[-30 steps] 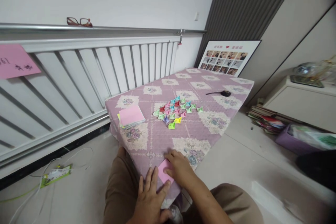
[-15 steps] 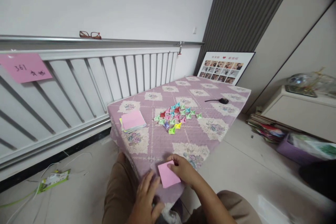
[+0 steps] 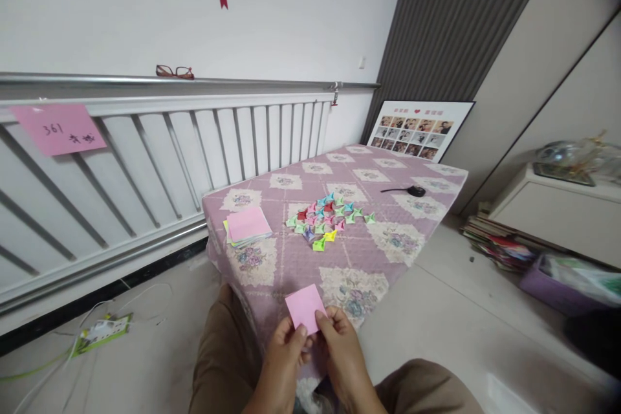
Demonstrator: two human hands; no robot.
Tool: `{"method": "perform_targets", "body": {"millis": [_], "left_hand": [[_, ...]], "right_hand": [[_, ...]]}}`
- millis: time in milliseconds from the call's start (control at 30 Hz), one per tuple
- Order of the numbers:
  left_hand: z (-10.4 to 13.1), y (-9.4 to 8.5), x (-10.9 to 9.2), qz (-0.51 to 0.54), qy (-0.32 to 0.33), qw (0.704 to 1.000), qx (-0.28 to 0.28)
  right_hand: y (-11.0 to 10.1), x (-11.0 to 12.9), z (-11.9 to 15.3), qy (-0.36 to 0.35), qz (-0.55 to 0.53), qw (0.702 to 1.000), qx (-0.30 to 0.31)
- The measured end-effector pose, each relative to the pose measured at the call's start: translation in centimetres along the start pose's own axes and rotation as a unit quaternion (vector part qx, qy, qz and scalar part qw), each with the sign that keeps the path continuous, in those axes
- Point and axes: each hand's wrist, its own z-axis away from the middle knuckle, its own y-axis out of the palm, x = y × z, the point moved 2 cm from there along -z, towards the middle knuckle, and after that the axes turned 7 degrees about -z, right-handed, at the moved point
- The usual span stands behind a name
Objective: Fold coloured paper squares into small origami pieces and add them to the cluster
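Observation:
A square of pink paper (image 3: 305,307) is held up above the near corner of the table, gripped at its lower edge by both hands. My left hand (image 3: 288,352) pinches the lower left part with the thumb on top. At the lower right, my right hand (image 3: 339,339) grips it between thumb and fingers. Farther up the cloth lies a group of small folded paper pieces (image 3: 320,212) in green, blue, red, pink, purple and yellow. To their left is a stack of coloured paper sheets (image 3: 248,225), a pink one on top.
A floral purple tablecloth (image 3: 301,272) covers the table. A black object with a thin handle (image 3: 414,191) lies toward the far right. The white radiator (image 3: 233,142) runs along the left, with glasses (image 3: 174,72) on the pipe above. A power strip (image 3: 104,333) sits on the floor.
My left hand has come off the cloth and taken hold of the pink paper. The paper has been lifted and turned, and my right hand now holds its lower right part.

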Motion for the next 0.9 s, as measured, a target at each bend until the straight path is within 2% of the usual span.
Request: {"method": "perform_targets", "body": {"millis": [67,133,233,300,367,500,633,767,900], "left_hand": [[-0.3,0.0,-0.8,-0.004,0.012,1.000,0.002],[-1.1,-0.5,-1.2,-0.091,0.030,0.995,0.008],[-2.5,-1.9,-1.6,-0.304,0.044,0.951,0.039],[-3.2,-2.8,-2.0,-0.371,0.050,0.925,0.064],[-3.7,-3.3,-2.6,-0.431,0.070,0.895,0.089],[-4.2,-3.2,-3.8,-0.549,0.113,0.821,0.107],[-4.5,-2.7,-4.0,-0.633,0.129,0.757,0.098],[-4.4,-2.7,-3.9,-0.668,0.138,0.727,0.083],[-4.3,-3.1,-3.9,-0.681,0.150,0.713,0.074]], "right_hand": [[-0.3,-0.2,0.4,0.004,0.013,1.000,0.011],[-0.9,-0.4,0.6,0.010,0.054,0.998,0.024],[-2.5,-0.3,0.3,-0.012,0.137,0.990,0.033],[-3.7,0.3,-0.2,-0.083,0.199,0.976,0.009],[-4.8,0.9,-0.6,-0.147,0.283,0.948,-0.011],[-5.2,1.8,-1.1,-0.245,0.452,0.858,0.004],[-4.1,1.5,-1.0,-0.274,0.565,0.777,0.050],[-3.2,1.0,-0.9,-0.244,0.627,0.738,0.054],[-3.3,0.7,-1.1,-0.224,0.645,0.728,0.065]]}}
